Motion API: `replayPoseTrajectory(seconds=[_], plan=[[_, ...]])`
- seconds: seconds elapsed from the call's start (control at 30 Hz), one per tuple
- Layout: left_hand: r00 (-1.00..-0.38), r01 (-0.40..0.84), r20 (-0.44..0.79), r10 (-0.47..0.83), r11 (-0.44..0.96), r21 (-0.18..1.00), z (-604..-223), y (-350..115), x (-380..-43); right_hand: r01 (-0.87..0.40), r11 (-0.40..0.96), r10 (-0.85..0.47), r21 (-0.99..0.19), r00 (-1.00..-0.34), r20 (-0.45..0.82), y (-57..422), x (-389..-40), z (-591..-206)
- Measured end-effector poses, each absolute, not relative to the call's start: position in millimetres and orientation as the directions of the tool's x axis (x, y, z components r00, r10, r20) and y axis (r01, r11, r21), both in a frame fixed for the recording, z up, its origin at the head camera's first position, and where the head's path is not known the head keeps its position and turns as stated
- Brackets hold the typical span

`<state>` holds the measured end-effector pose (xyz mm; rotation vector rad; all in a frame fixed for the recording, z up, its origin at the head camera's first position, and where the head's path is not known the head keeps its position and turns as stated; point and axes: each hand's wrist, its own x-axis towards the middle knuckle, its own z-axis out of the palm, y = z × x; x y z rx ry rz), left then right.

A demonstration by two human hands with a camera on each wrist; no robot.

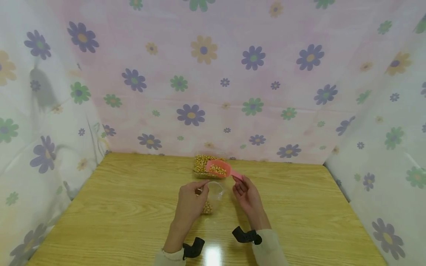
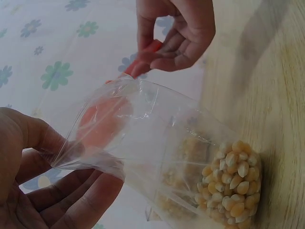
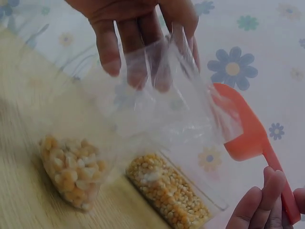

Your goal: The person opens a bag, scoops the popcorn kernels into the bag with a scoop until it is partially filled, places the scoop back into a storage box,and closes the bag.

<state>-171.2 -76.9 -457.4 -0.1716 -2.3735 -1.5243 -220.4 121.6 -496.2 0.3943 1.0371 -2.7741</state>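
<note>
My left hand [image 1: 192, 201] pinches the rim of a clear plastic bag [image 2: 157, 119] between thumb and fingers, its mouth spread wide. Corn kernels [image 2: 233, 183] fill the bag's bottom corner, close to the table. In my right hand [image 1: 249, 199] is the handle of a pink-red scoop [image 1: 218, 168], with more kernels lying in its bowl. The scoop is above and behind the bag's mouth in the head view; in the right wrist view the bag's film overlaps its edge. Behind the bag stands a clear rectangular container [image 3: 167, 191] of corn kernels.
The wooden table [image 1: 133, 207] reaches back to a flowered cloth [image 1: 226, 74] hung behind it and along both sides. The corn container stands near the table's back edge, below the scoop in the head view. A black strap mount [image 1: 244, 235] sits on each wrist.
</note>
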Motion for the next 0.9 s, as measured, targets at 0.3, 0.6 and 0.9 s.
replayPoseTrajectory(seconds=[0.3, 0.6, 0.9], plan=[[-0.950, 0.257, 0.306, -0.060, 0.408, 0.876, -456.6, -77.7, -171.1, 0.207, -0.758, -0.035, -0.619, -0.960, -0.277, 125.5, -195.0, -488.1], [-0.960, 0.228, 0.274, -0.058, 0.403, 0.886, -455.5, -78.5, -170.3, 0.204, -0.767, -0.054, -0.609, -0.965, -0.256, 129.2, -182.8, -485.3], [-0.962, 0.220, 0.266, -0.064, 0.401, 0.890, -456.6, -83.0, -170.8, 0.200, -0.775, -0.061, -0.600, -0.968, -0.244, 134.3, -171.2, -481.5]])
